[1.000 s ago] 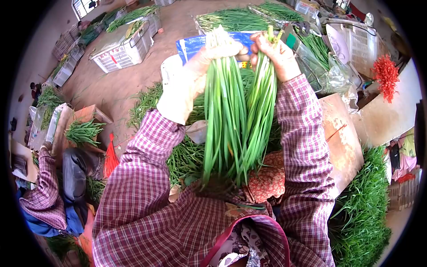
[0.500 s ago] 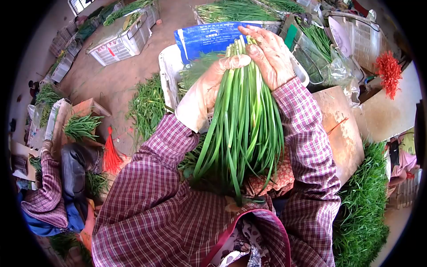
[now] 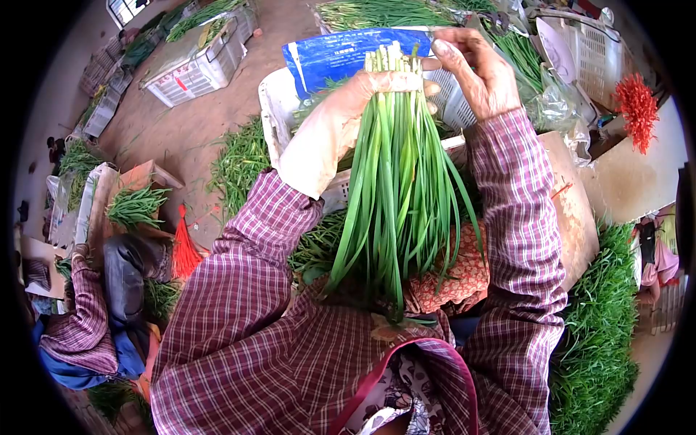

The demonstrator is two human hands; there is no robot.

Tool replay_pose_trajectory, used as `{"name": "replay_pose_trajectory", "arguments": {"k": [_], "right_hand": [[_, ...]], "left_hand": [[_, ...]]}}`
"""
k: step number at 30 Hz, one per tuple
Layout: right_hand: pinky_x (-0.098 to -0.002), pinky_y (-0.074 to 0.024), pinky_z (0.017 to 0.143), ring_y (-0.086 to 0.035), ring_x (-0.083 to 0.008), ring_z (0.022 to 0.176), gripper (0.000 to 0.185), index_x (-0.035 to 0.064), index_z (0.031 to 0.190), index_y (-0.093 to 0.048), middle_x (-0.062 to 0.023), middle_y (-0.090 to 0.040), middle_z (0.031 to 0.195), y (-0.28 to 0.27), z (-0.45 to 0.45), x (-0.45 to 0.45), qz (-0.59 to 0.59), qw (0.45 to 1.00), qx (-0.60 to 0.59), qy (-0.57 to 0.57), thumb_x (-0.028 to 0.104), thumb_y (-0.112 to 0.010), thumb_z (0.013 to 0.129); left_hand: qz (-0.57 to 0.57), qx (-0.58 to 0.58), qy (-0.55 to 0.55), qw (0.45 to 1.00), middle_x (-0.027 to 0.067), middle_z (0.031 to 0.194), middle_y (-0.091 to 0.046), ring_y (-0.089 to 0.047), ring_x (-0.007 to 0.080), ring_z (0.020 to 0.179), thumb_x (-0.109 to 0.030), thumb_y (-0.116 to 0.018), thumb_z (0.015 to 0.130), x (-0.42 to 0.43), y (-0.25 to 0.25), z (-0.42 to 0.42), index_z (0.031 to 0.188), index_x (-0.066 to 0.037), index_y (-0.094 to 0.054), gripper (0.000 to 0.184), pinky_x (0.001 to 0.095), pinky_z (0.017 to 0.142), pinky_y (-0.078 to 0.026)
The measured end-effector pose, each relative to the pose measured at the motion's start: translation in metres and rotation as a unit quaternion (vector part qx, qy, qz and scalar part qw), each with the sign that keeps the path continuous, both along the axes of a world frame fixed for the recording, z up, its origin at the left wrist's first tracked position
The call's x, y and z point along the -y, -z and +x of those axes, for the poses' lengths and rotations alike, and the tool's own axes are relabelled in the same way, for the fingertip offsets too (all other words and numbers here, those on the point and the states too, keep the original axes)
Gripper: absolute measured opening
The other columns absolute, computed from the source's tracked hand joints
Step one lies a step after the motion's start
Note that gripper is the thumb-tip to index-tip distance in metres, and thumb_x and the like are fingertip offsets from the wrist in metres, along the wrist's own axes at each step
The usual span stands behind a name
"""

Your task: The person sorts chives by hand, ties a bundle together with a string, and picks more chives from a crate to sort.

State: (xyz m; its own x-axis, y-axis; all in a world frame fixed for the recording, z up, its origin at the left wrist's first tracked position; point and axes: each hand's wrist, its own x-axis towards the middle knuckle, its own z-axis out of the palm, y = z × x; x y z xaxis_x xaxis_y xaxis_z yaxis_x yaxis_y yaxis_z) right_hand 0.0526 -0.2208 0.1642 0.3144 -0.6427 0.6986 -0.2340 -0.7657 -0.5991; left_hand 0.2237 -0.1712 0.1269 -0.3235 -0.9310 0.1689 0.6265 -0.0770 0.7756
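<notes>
In the head view my left hand, in a pale glove, wraps round a bunch of garlic chives just below its cut ends. The pale stem ends point up and away, and the long green leaves fan down toward my lap. My right hand, bare, is apart from the bunch, just right of its stem ends. Its thumb and forefinger are pinched together; what they hold, if anything, is too small to make out. Behind the bunch stands a white plastic crate with a blue printed plastic sheet over its far side.
Loose greens lie on the floor to the left, and a thick heap at my right. Red ties hang at the left and right. A co-worker's sleeve shows at far left. Another crate stands behind.
My right hand has come away from the bunch, moving right, and its fingers have drawn into a pinch. My left hand keeps its hold, and the stem ends now show more.
</notes>
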Motion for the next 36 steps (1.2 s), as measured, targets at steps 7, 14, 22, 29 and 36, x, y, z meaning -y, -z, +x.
{"name": "replay_pose_trajectory", "arguments": {"k": [7, 14, 22, 29, 36], "right_hand": [[-0.0362, -0.0515, 0.056, -0.065, -0.0252, 0.063, 0.033, 0.0045, 0.092, -0.054, -0.0073, -0.065, 0.07, 0.017, 0.005, -0.043, -0.102, 0.97, -0.2, 0.088, 0.029, -0.071, 0.077], [-0.0307, -0.0516, 0.056, -0.065, -0.0211, 0.06, 0.015, 0.0034, 0.089, -0.061, -0.0107, -0.065, 0.072, 0.011, 0.004, -0.018, -0.223, 0.951, -0.186, 0.103, 0.018, -0.063, 0.084], [-0.0412, -0.0467, 0.064, -0.058, -0.034, 0.071, 0.011, 0.0067, 0.081, -0.051, -0.0147, -0.056, 0.075, -0.005, 0.009, 0.009, -0.133, 0.978, -0.149, 0.055, 0.017, -0.054, 0.083], [-0.0379, -0.0472, 0.063, -0.06, -0.0286, 0.069, 0.016, 0.0061, 0.08, -0.058, -0.0124, -0.058, 0.071, -0.012, -0.038, 0.022, -0.226, 0.937, -0.147, 0.224, 0.022, -0.058, 0.081], [-0.0284, -0.0549, 0.059, -0.067, -0.015, 0.065, 0.018, 0.0076, 0.09, -0.065, -0.0052, -0.069, 0.077, 0.026, -0.032, -0.024, -0.161, 0.969, -0.155, 0.11, 0.025, -0.064, 0.086]], "left_hand": [[-0.029, -0.007, -0.021, 0.999, 0.0143, 0.094, -0.066, -0.068, 0.022, 0.079, -0.008, -0.062, 0.083, 0.007, -0.001, 0.008, 0.109, 0.003, -0.059, 0.028, 0.0271, 0.064, -0.058], [0.006, -0.036, -0.015, 0.999, 0.0135, 0.09, -0.067, -0.069, 0.0213, 0.075, -0.004, -0.061, 0.084, 0.021, -0.003, 0.02, 0.11, 0.004, -0.056, 0.028, 0.0321, 0.062, -0.061], [0.001, -0.03, -0.012, 0.999, 0.014, 0.09, -0.066, -0.069, 0.0238, 0.075, 0.0, -0.065, 0.08, 0.027, 0.004, 0.007, 0.108, 0.002, -0.056, 0.029, 0.0321, 0.062, -0.061], [-0.02, 0.051, -0.01, 0.998, 0.0101, 0.091, -0.065, -0.067, 0.0252, 0.087, -0.005, -0.068, 0.079, 0.031, -0.01, 0.021, 0.108, -0.001, -0.058, 0.031, 0.0359, 0.074, -0.059], [-0.088, 0.046, -0.095, 0.991, 0.0105, 0.091, -0.065, -0.067, 0.0244, 0.086, -0.005, -0.067, 0.08, 0.021, -0.026, 0.06, 0.113, 0.0, -0.057, 0.035, 0.0343, 0.075, -0.059]]}}
